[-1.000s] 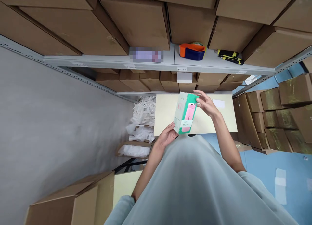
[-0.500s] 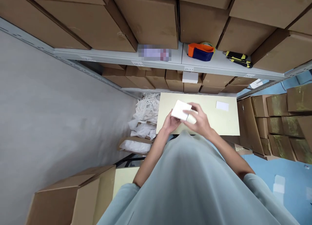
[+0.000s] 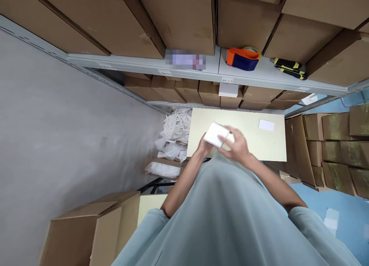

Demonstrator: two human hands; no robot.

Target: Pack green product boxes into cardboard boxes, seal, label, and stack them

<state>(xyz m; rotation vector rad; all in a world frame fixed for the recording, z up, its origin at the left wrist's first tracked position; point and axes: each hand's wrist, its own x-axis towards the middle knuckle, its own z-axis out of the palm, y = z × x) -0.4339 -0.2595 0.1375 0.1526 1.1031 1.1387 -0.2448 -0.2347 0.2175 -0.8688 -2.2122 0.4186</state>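
Note:
A small white box point(image 3: 215, 133) is held between both hands above the near edge of the pale yellow table point(image 3: 248, 143). My left hand point(image 3: 204, 146) is closed around its left side and underside, and most of those fingers are hidden beneath the box. At the right end, the bent fingers of my right hand point(image 3: 238, 145) press on the box's top and edge; this hand is slightly blurred. A flat white card point(image 3: 266, 125) lies on the table to the right, apart from my hands.
A grey shelf point(image 3: 196, 74) stacked with cardboard boxes point(image 3: 184, 24) spans the far side. It carries an orange and blue tape dispenser point(image 3: 243, 59) and black-yellow cutters point(image 3: 290, 68). White scraps point(image 3: 178, 125) pile left; cartons point(image 3: 336, 150) stand right; an open carton point(image 3: 86, 227) sits lower left.
The box has turned slightly and come a little nearer my body. Its white end piece, sticking out at the right before, shows less now. The whole view has shifted slightly.

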